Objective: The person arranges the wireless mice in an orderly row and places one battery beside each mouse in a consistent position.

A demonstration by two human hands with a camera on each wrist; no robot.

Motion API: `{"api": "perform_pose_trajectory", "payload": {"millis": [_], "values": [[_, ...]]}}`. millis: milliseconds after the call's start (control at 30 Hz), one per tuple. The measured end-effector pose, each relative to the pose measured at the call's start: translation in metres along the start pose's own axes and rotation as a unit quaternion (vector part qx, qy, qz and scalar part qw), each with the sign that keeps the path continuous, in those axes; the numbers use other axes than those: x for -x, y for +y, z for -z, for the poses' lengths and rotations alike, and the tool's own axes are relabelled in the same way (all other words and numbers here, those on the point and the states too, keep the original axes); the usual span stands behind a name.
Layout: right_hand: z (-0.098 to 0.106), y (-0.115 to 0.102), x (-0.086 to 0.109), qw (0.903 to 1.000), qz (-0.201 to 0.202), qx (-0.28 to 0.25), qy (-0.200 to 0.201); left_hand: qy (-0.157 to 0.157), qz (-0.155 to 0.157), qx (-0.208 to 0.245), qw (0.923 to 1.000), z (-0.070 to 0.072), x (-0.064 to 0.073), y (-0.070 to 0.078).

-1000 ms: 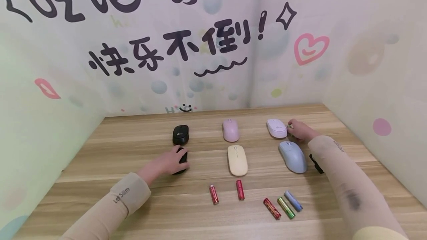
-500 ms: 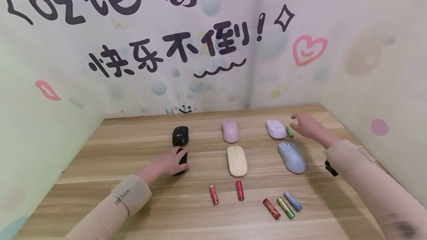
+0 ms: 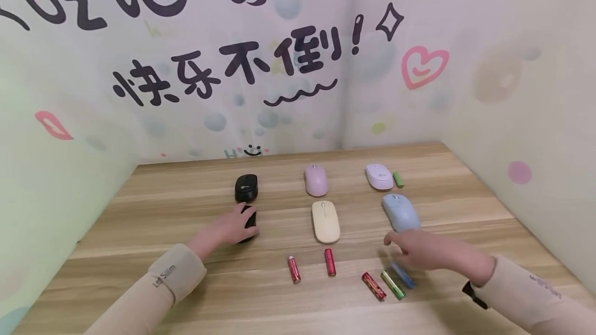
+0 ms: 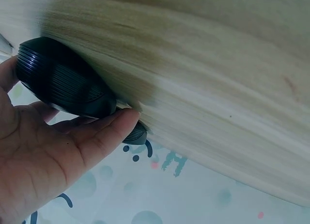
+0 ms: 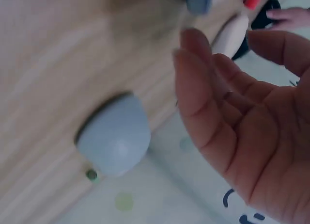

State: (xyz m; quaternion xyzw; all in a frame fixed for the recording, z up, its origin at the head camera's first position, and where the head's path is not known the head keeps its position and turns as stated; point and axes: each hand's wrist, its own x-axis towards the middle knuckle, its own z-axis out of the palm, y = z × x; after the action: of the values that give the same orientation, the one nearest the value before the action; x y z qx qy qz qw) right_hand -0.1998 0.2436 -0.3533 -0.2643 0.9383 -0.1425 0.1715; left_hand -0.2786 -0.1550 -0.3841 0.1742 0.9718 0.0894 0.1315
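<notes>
My left hand holds a black mouse on the table, its thumb and fingers set around the sides. A second black mouse sits just beyond it. My right hand hovers in front of the blue mouse, with loosely bent fingers and nothing in its grasp. Below that hand lie a blue battery, a green-and-gold battery and a red battery, side by side. A green battery rests along the right side of the lavender mouse.
A pink mouse and a cream mouse stand mid-table. In front of them are two more red batteries, one on the left and one on the right. Printed cloth walls close off the back and sides of the wooden table.
My right hand has left the green battery beside the lavender mouse and come back toward me, over the front batteries. My left hand has stayed on the black mouse.
</notes>
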Motion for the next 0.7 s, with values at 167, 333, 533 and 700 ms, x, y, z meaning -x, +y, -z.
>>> {"api": "perform_pose_trajectory", "payload": {"millis": [167, 333, 533, 700], "values": [[-0.016, -0.011, 0.001, 0.9953, -0.072, -0.025, -0.06, 0.002, -0.006, 0.0, 1.0, 0.001, 0.002, -0.001], [-0.025, -0.017, -0.004, 0.9914, -0.109, -0.046, -0.056, 0.004, -0.006, 0.0, 1.0, 0.0, 0.002, -0.002], [-0.027, -0.012, -0.011, 0.996, -0.066, -0.06, -0.007, 0.009, -0.009, -0.003, 0.9999, -0.003, 0.001, -0.003], [-0.027, -0.005, -0.016, 0.9979, -0.033, -0.048, 0.03, 0.008, -0.007, 0.0, 0.9999, -0.001, 0.002, -0.001]]}}
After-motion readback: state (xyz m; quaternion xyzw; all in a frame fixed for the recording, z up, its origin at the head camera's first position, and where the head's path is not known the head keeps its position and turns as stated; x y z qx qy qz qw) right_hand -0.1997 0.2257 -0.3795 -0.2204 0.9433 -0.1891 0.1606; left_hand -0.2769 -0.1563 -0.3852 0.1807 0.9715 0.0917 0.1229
